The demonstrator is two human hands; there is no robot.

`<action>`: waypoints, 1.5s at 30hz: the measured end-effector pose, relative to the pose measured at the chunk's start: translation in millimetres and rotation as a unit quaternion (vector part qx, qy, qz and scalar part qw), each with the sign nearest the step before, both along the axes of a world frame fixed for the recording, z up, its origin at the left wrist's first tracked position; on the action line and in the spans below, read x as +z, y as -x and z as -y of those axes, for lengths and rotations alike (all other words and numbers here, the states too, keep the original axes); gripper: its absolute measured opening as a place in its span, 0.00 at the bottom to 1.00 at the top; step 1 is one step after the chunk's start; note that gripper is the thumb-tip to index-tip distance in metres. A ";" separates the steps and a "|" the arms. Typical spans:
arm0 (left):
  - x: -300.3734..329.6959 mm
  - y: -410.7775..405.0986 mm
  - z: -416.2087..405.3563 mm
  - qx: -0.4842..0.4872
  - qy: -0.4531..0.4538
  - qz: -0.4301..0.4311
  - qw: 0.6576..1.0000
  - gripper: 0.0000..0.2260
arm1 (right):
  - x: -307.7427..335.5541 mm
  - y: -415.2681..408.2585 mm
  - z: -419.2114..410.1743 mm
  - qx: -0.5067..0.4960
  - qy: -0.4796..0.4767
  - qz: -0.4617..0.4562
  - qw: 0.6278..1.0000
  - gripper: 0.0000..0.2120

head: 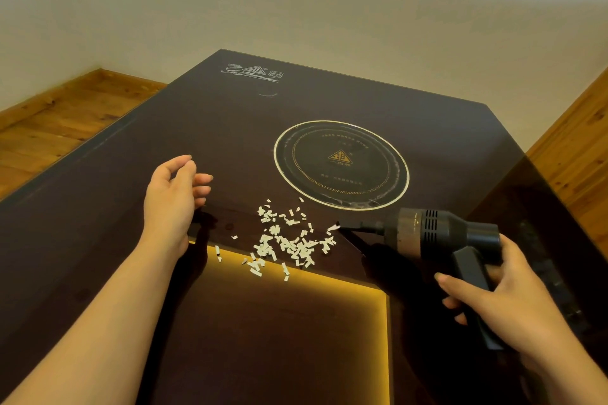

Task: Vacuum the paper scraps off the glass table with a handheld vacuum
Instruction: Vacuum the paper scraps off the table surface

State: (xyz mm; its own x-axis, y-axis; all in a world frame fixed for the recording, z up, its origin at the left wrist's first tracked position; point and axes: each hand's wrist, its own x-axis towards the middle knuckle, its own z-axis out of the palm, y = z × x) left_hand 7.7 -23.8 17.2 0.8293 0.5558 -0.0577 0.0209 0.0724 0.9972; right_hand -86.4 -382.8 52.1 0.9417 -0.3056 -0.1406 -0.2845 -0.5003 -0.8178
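Several small white paper scraps (289,242) lie scattered on the dark glass table (164,128), just in front of the round burner ring. My right hand (503,302) grips the handle of a black handheld vacuum (427,235). Its narrow nozzle (348,225) points left and touches a scrap at the right edge of the pile. Above the table, left of the scraps, my left hand (174,197) hovers with loosely curled fingers and holds nothing.
A round burner ring (342,164) with a gold triangle logo is set into the glass behind the scraps. A lit yellow-edged recess (329,286) shows below the glass near me. Wooden floor (56,115) lies left and right of the table; a white wall stands behind.
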 end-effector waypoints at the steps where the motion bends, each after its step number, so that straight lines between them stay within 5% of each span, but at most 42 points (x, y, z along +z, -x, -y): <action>1: 0.0 0.3 -0.2 0.000 -0.002 0.000 1.000 0.07 | -0.2 1.9 0.5 -0.001 0.000 0.000 1.000 0.35; 45: 0.8 0.7 -0.5 -0.007 0.011 0.012 1.000 0.08 | -3.7 25.0 -4.3 -0.010 -0.042 -0.008 0.999 0.40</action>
